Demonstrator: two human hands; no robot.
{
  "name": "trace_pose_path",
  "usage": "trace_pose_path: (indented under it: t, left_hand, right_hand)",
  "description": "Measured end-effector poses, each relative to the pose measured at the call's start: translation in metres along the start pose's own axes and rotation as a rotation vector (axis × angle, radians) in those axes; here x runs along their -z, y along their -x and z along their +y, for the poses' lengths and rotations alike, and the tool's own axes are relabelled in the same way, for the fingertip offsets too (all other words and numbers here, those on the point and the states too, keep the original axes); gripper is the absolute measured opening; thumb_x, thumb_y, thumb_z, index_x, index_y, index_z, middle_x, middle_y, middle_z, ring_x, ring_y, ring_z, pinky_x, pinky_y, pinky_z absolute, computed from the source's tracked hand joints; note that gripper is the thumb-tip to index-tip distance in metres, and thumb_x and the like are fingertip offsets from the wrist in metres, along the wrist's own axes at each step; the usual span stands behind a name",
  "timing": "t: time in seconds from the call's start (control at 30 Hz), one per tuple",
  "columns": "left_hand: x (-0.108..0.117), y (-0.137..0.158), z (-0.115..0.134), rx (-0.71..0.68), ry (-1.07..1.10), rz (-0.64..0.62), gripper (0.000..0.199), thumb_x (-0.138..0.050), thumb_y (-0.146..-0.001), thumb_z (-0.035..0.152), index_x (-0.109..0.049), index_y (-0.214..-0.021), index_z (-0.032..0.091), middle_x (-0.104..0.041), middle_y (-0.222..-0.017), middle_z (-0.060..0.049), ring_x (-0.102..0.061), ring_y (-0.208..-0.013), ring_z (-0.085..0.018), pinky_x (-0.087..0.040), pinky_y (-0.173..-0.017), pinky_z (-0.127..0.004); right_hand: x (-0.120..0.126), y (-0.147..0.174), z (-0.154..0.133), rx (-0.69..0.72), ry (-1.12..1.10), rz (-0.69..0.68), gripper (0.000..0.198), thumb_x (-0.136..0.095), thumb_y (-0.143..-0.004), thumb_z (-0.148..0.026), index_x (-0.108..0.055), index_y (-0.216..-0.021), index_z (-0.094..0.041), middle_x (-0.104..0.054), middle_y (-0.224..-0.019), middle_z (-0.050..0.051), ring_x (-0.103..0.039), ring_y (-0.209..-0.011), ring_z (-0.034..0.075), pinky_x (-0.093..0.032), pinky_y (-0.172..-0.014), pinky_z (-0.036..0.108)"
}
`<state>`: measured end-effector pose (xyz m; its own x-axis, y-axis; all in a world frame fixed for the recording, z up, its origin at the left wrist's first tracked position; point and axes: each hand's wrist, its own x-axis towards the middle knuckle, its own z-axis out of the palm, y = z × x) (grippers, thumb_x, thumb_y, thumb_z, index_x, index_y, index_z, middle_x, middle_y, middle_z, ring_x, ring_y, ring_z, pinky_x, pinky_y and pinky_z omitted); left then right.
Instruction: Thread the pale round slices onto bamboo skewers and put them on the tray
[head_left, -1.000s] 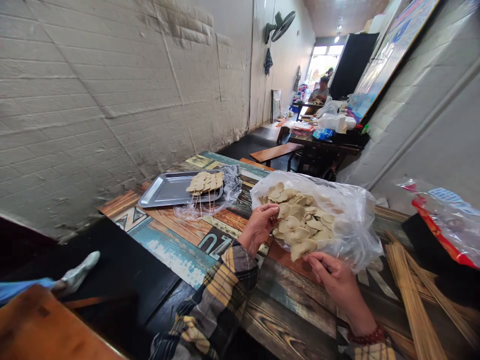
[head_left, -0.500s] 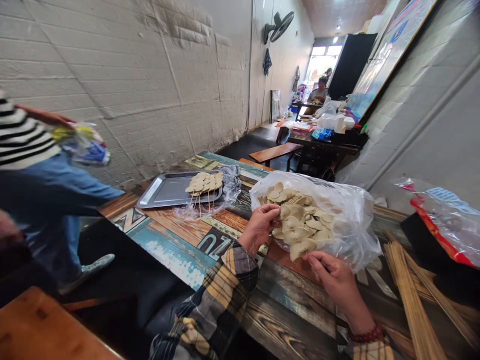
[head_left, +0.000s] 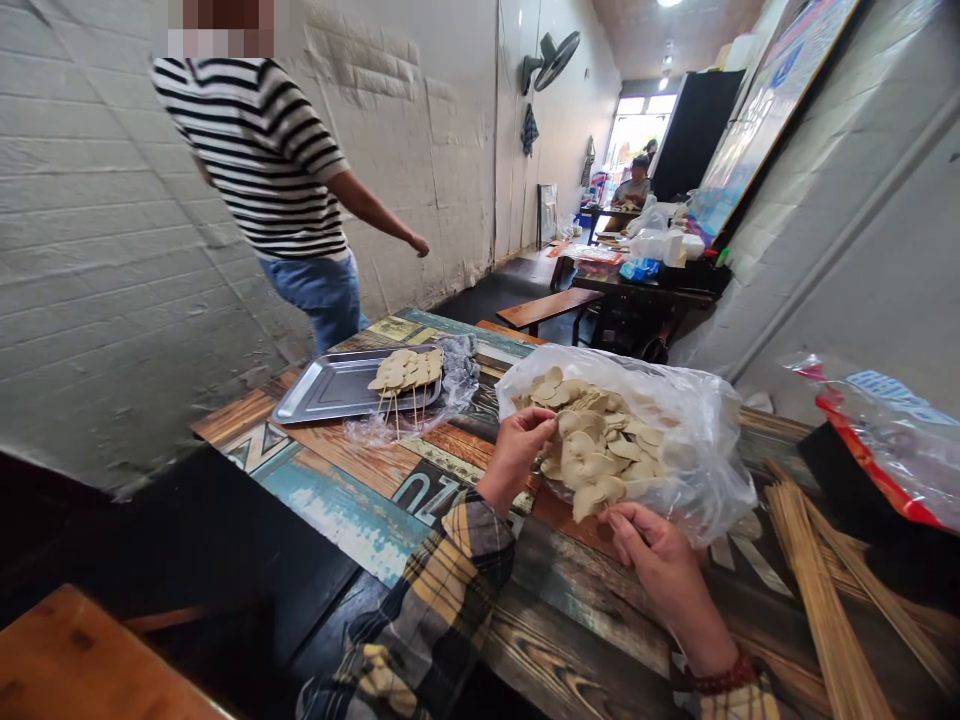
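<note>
My left hand [head_left: 519, 452] pinches the edge of a thin beige slice [head_left: 564, 424] over the open plastic bag. Lower and to the right, my right hand [head_left: 660, 565] is closed, thumb against fingers, on the end of a bamboo skewer; most of that stick is hidden. A row of threaded beige slices [head_left: 589, 468] runs between my two hands. Behind it, many loose flat slices [head_left: 551, 388] fill the clear plastic bag [head_left: 712, 440] lying on the table. At the left, a metal tray [head_left: 319, 390] bears finished skewers of slices [head_left: 407, 370], their sticks pointing toward me.
Bundled bamboo sticks [head_left: 814, 590] lie at the table's right, near a red-edged clear package [head_left: 874, 465]. Crumpled plastic [head_left: 459, 372] sits against the tray. A person in a striped shirt [head_left: 262, 160] is beyond the table's left side. A wooden bench [head_left: 547, 305] stands behind.
The person in the striped shirt has moved from the left edge toward the wall behind the tray. My hands stay almost in place on the skewer, and the view has shifted slightly.
</note>
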<state>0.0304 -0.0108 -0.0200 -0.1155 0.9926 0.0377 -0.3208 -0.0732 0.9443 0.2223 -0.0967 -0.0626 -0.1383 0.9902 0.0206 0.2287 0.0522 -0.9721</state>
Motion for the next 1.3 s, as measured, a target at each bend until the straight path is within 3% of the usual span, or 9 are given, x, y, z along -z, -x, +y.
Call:
trace_pose_path:
  t: [0.63,0.87,1.03,1.17,1.3]
  left_hand:
    - [0.004,-0.003,-0.003,0.110,-0.030,-0.049,0.022,-0.077,-0.056,0.030,-0.067,-0.066,0.013,-0.054,-0.057,0.002,-0.039,-0.049,-0.005,-0.026,-0.048,-0.021]
    - [0.002,-0.001,-0.001,0.190,0.166,-0.120,0.038,-0.080,-0.058,0.042,-0.068,-0.081,0.014,-0.061,-0.074,-0.001,-0.051,-0.060,-0.008,-0.036,-0.054,-0.021]
    - [0.002,0.001,-0.003,0.237,0.170,-0.223,0.038,-0.083,-0.056,0.039,-0.062,-0.072,0.013,-0.057,-0.066,0.001,-0.049,-0.056,-0.007,-0.036,-0.054,-0.020]
    - [0.003,0.002,-0.001,0.240,0.187,-0.219,0.038,-0.085,-0.053,0.035,-0.056,-0.068,0.014,-0.052,-0.058,0.005,-0.045,-0.050,-0.005,-0.032,-0.048,-0.018]
    - [0.004,0.003,0.002,0.295,0.229,-0.196,0.041,-0.086,-0.048,0.032,-0.057,-0.070,0.015,-0.054,-0.061,0.004,-0.049,-0.050,-0.006,-0.040,-0.050,-0.020]
  right_hand:
    - [-0.005,-0.001,-0.002,0.002,-0.097,0.008,0.036,-0.055,-0.086,-0.049,-0.065,-0.083,-0.015,-0.043,-0.049,-0.006,-0.038,-0.047,0.011,-0.029,-0.048,0.024]
    - [-0.006,-0.001,-0.007,-0.048,-0.243,0.027,0.034,-0.060,-0.082,-0.050,-0.065,-0.080,-0.016,-0.041,-0.047,-0.007,-0.034,-0.045,0.009,-0.025,-0.044,0.022]
    - [-0.006,-0.001,-0.005,-0.085,-0.286,0.034,0.034,-0.061,-0.079,-0.051,-0.065,-0.078,-0.017,-0.041,-0.047,-0.007,-0.033,-0.044,0.009,-0.023,-0.042,0.021]
    - [-0.005,0.000,-0.005,-0.075,-0.295,0.023,0.034,-0.062,-0.080,-0.051,-0.064,-0.077,-0.017,-0.042,-0.047,-0.006,-0.033,-0.044,0.009,-0.023,-0.043,0.022]
    - [-0.004,0.000,-0.007,-0.047,-0.250,0.019,0.034,-0.057,-0.083,-0.050,-0.064,-0.077,-0.017,-0.042,-0.048,-0.005,-0.034,-0.045,0.010,-0.025,-0.044,0.024]
